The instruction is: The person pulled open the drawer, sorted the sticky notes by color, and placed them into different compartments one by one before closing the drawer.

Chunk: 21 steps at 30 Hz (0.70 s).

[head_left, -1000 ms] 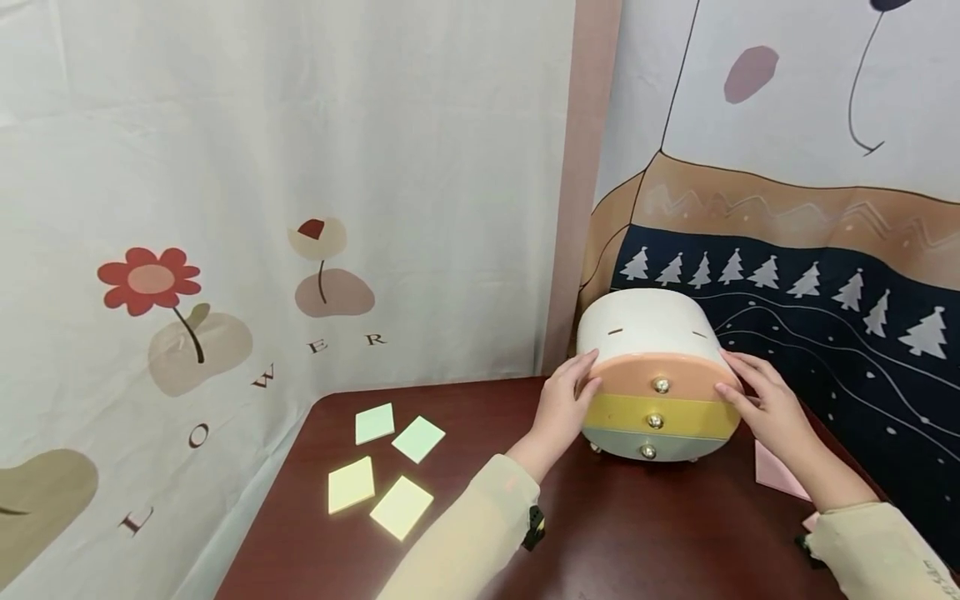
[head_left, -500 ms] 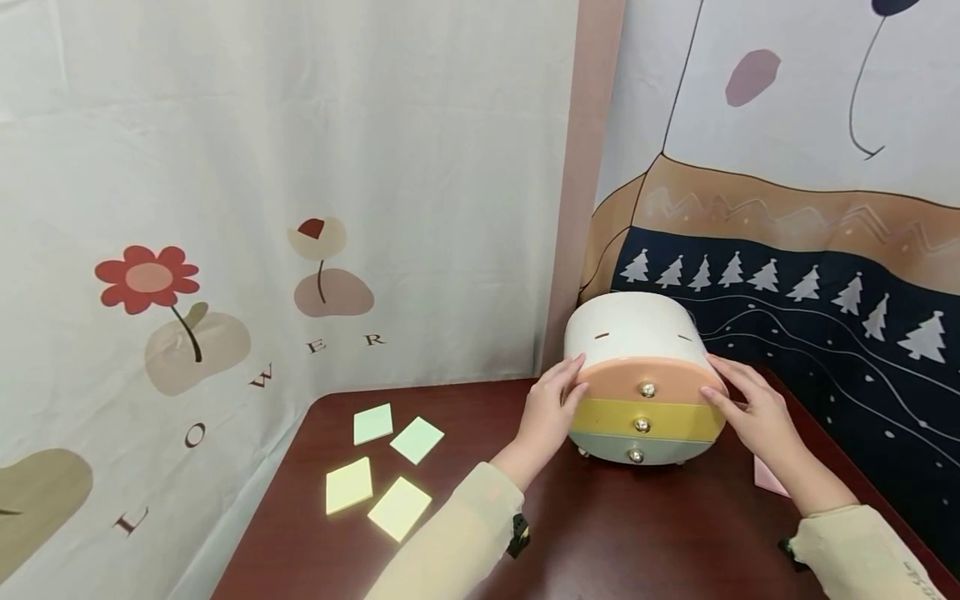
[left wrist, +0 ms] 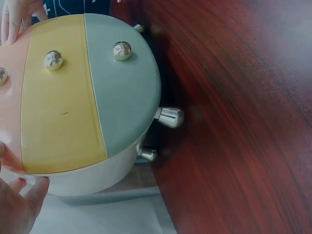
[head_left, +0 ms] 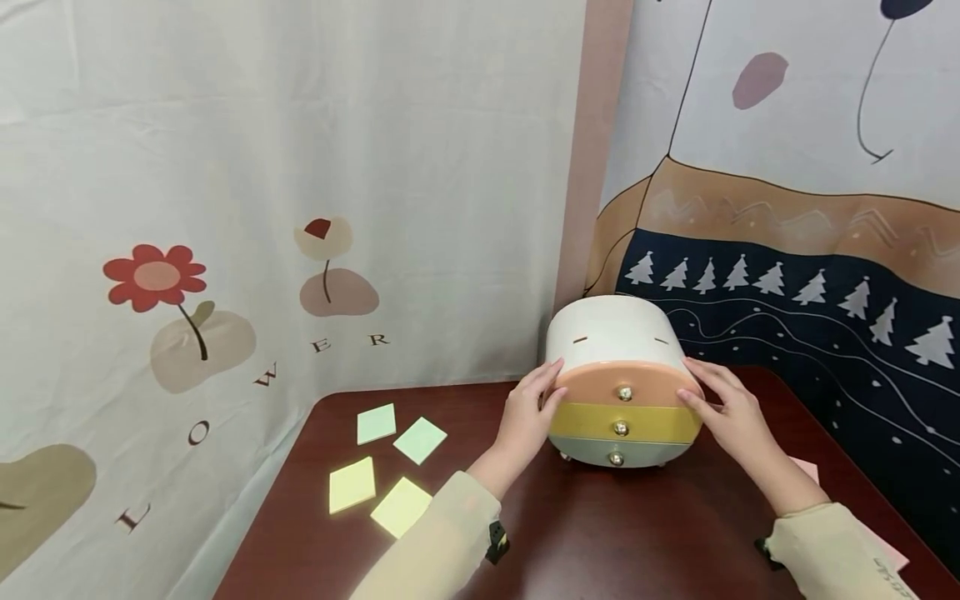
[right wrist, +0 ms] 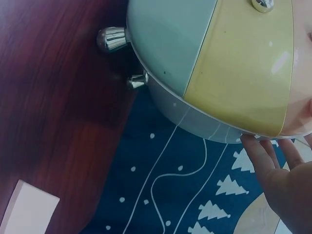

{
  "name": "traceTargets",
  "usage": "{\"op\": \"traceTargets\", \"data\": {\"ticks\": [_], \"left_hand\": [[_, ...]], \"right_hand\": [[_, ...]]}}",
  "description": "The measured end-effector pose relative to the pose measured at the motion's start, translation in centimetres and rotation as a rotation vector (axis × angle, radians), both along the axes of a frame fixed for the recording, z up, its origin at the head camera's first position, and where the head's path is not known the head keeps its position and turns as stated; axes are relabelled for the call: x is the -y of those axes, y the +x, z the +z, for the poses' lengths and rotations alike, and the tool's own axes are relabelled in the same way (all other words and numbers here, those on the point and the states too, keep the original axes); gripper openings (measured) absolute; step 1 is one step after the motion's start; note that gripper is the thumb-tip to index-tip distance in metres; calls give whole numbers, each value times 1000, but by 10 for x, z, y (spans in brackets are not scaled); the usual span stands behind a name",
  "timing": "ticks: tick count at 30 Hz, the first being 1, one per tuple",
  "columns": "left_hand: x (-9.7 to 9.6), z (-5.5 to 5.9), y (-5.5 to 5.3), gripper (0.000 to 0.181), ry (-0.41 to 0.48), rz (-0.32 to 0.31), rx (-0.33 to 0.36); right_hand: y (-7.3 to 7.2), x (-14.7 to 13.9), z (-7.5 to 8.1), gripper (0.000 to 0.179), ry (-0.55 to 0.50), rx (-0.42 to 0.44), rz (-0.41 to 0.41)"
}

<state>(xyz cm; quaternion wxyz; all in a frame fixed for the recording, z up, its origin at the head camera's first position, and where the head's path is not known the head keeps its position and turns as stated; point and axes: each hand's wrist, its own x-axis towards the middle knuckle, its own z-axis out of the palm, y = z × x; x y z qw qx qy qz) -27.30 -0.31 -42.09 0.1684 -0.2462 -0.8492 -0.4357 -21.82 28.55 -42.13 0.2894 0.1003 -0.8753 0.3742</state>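
A small three-drawer storage box [head_left: 621, 329] stands on the table in the head view, with a white rounded body. Its drawer fronts are orange, yellow and grey-green, each with a round metal knob. My left hand [head_left: 522, 421] grips its left side, thumb at the edge of the orange front. Opposite it, my right hand [head_left: 738, 421] holds the right side in the same way. Short metal feet [left wrist: 170, 117] show under the box in the left wrist view. In the right wrist view, the right fingers [right wrist: 258, 153] lie against the side of the body.
Left on the dark red table [head_left: 600, 542] lie two green sticky-note pads [head_left: 420, 440] and two yellow ones [head_left: 352, 484]. Pink pads [head_left: 888, 546] lie at the right, partly behind the right arm. Printed curtains [head_left: 450, 208] hang close along the table's back and right edges.
The storage box has moved left along the table, with both hands holding its sides. More of the pink pads now shows beside the right forearm.
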Motion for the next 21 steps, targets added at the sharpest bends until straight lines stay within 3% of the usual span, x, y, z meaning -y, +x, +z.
{"op": "traceTargets", "data": {"ticks": [12, 21], "left_hand": [[22, -1, 1, 45, 30, 19, -20], [36, -3, 1, 44, 59, 27, -30]], "right_hand": [[-11, 19, -4, 49, -5, -21, 32], [-16, 32, -3, 50, 8, 14, 42]]}}
